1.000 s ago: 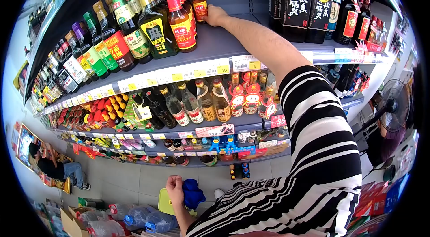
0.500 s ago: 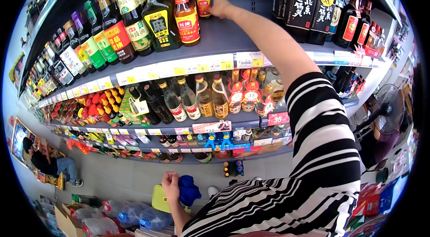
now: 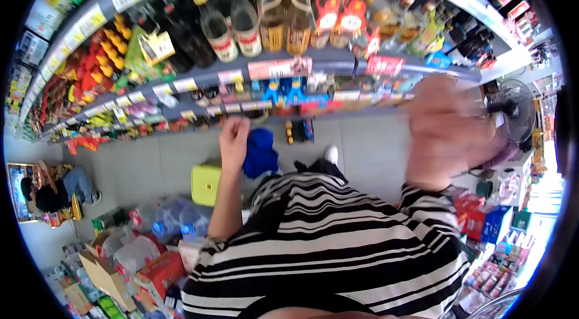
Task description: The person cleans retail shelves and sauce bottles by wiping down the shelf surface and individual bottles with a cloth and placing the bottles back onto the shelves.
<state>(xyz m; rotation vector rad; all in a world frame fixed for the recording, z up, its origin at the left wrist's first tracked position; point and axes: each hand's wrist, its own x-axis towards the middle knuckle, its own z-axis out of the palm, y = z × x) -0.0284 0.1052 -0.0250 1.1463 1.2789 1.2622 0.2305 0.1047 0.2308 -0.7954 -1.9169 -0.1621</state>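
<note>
Low in front of me, at the left, my left hand [image 3: 234, 141] is closed, with a crumpled blue cloth [image 3: 260, 153] bunched against it and hanging below. The fold inside the fingers is hidden. Out to the right, my right hand [image 3: 443, 129] is raised off the shelves and badly smeared by motion, so its fingers do not show clearly. Glass bottles [image 3: 272, 17] with clear and amber contents stand upright on the shelf ahead, apart from both hands.
A yellow-green stool [image 3: 205, 186] stands by my left forearm. Plastic jugs [image 3: 175, 219] and an open cardboard box [image 3: 105, 277] crowd the lower left. A standing fan [image 3: 512, 108] is at the right. A person in dark clothes [image 3: 51, 195] sits far left.
My right hand has left the small red-labelled bottle on the upper shelf and swung down to the right. The view has tilted downward. The blue cloth stays with my left hand.
</note>
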